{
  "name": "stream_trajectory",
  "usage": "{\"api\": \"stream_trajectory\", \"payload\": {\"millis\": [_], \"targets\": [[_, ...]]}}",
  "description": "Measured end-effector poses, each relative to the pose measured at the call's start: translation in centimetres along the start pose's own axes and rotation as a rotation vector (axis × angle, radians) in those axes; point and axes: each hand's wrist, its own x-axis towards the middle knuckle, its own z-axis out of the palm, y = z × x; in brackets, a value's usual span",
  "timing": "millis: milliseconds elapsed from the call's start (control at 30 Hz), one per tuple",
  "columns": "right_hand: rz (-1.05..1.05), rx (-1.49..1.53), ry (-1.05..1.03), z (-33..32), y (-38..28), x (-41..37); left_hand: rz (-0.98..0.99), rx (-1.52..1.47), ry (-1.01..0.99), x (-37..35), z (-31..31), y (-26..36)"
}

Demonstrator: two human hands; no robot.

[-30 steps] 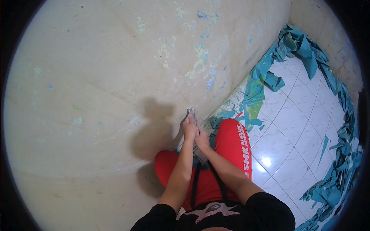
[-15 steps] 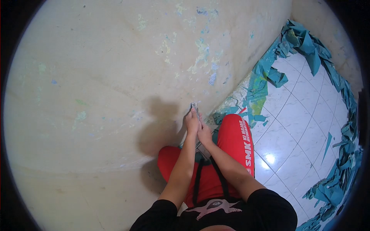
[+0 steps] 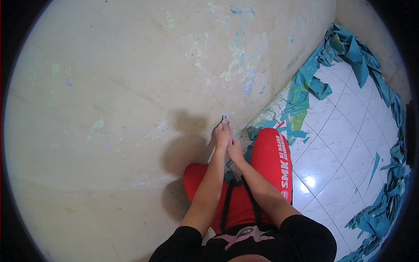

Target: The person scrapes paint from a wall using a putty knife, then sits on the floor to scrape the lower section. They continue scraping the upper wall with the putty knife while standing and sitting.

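Note:
My left hand point(image 3: 221, 136) is wrapped round a small scraper-like tool point(image 3: 225, 118), whose pale metal end rests at the wall point(image 3: 131, 78). Close beside it, my right hand point(image 3: 235, 149) has its fingers closed round the lower part of the same tool, mostly hidden by the hands. Patches of pale green and blue paint point(image 3: 247, 87) mark the beige wall above the tool.
Torn teal sheets point(image 3: 299, 102) lie along the wall's foot, and more teal scraps point(image 3: 377, 218) line the right side of the white tiled floor point(image 3: 331, 135). My knees in red trousers point(image 3: 268, 161) are bent close to the wall.
The whole view has shifted slightly, so the wall and floor appear further right. Both hands remain on the tool, which stays at about the same part of the wall.

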Motion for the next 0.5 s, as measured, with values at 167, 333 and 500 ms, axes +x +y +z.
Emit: {"api": "stream_trajectory", "payload": {"millis": [167,333,500], "targets": [[-0.143,0.096,0.182,-1.0,-1.5,3.2,0.182,0.013,-0.067,0.0,0.5,5.2],[-0.181,0.342,0.048,-7.3,-5.4,4.8,0.303,-0.057,-0.390,-1.1,1.2,11.9],[-0.188,0.206,-0.016,-5.4,-1.4,2.5,0.197,0.215,-0.353,-1.7,-0.4,4.6]]}}
